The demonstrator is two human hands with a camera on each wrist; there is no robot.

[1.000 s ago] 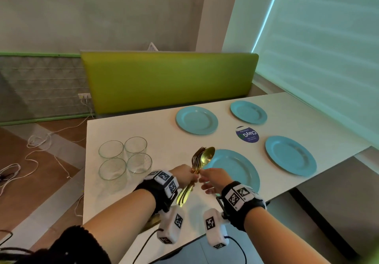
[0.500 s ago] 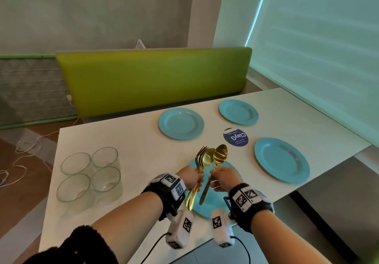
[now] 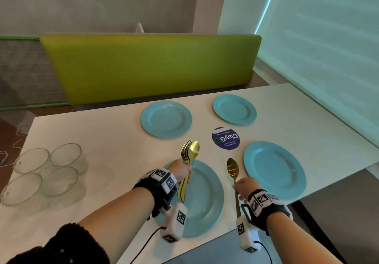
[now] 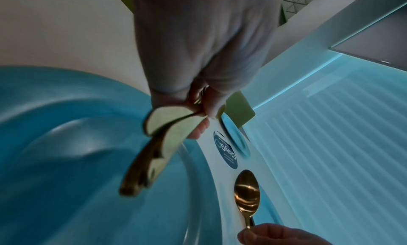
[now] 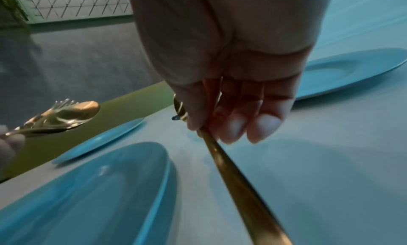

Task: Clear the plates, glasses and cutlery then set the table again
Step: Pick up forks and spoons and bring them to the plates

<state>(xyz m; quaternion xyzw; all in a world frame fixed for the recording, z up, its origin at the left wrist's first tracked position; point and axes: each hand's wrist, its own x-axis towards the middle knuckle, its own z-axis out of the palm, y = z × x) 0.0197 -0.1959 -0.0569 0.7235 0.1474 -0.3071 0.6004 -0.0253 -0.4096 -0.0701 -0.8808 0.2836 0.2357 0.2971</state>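
Note:
My left hand (image 3: 180,173) grips a bundle of gold forks and spoons (image 3: 189,153) upright above the near blue plate (image 3: 207,198); the bundle's handles (image 4: 152,154) hang below the fist. My right hand (image 3: 244,186) pinches a single gold spoon (image 3: 232,168) by its handle (image 5: 233,177), bowl pointing away, over the white table (image 3: 114,153) between the near plate and the right plate (image 3: 274,169). Two more blue plates (image 3: 166,119) (image 3: 234,108) lie at the far side. Several clear glasses (image 3: 45,173) stand grouped at the left.
A round dark blue sticker (image 3: 226,138) lies on the table between the plates. A green bench back (image 3: 151,66) runs behind the table. A blind-covered window (image 3: 328,48) lines the right side. The table's front edge is just below my wrists.
My right hand has pulled one spoon out of the bundle and carried it right, away from my left hand. The view has shifted left to right, closer over the plates.

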